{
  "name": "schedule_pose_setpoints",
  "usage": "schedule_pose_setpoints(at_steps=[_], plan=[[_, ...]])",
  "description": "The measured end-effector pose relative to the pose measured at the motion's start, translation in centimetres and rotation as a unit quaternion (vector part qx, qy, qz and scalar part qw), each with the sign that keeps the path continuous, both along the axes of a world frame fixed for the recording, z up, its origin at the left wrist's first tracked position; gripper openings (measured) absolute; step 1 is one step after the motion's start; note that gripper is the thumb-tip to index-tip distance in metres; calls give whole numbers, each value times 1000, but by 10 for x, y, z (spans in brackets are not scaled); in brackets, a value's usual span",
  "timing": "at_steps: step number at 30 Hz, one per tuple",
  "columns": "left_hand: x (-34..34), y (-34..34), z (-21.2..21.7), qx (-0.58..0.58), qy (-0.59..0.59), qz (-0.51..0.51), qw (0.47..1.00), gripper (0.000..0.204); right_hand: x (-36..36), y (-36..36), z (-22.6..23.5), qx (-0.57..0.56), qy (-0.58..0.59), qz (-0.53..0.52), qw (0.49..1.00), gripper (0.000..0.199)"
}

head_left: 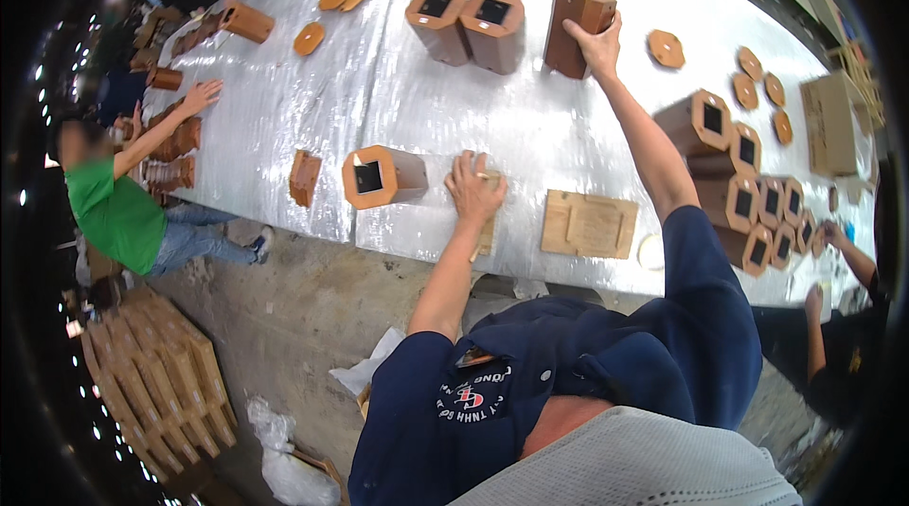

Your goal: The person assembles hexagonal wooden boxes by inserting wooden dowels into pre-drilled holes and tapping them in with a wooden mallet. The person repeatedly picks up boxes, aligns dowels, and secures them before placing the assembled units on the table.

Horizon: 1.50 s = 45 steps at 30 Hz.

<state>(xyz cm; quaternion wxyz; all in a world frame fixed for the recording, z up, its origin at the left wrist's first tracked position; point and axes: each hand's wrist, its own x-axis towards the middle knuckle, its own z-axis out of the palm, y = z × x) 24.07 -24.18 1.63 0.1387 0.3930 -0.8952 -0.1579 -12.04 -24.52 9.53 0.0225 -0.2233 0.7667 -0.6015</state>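
Note:
My right hand (597, 40) is stretched far forward and grips the side of a brown octagonal wooden box (568, 44) that stands upright. Close to me, my left hand (475, 190) has its fingers curled over a light wooden piece (487, 236), partly hidden beneath it. Left of that hand lies another octagonal box (407, 177) on its side, its end with a dark square opening turned toward me. Two more boxes, a left one (438, 23) and a right one (494, 31), stand side by side left of the box in my right hand.
A flat light wooden board (589, 224) lies near the table's front edge. Several boxes (739, 194) cluster at the right, below loose octagonal lids (748, 89). A cardboard carton (833, 123) stands beyond. A person in green (118, 213) reaches in from the left; another person's hand (833, 234) works at right.

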Motion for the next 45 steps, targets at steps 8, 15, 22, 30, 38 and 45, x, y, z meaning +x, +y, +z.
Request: schedule_pose_setpoints(at_steps=[8,15,22,30,38,45], plan=[[-2,-5,6,3,4,0,1000,59,-54,-178,-14,-15,92,69,993,113],[0,-7,12,4,2,5,1000,59,-44,-224,-46,-9,157,277,948,115],[-8,-7,-4,-2,-26,-19,999,60,-51,-108,-58,50,156,210,964,65],[3,-1,-3,39,-14,-5,999,65,29,171,44,277,413,-246,832,39],[6,-66,36,151,-80,-146,974,70,-5,242,41,561,234,-127,784,49],[39,-29,173,127,128,-154,971,56,-7,267,39,438,262,-58,858,49]])
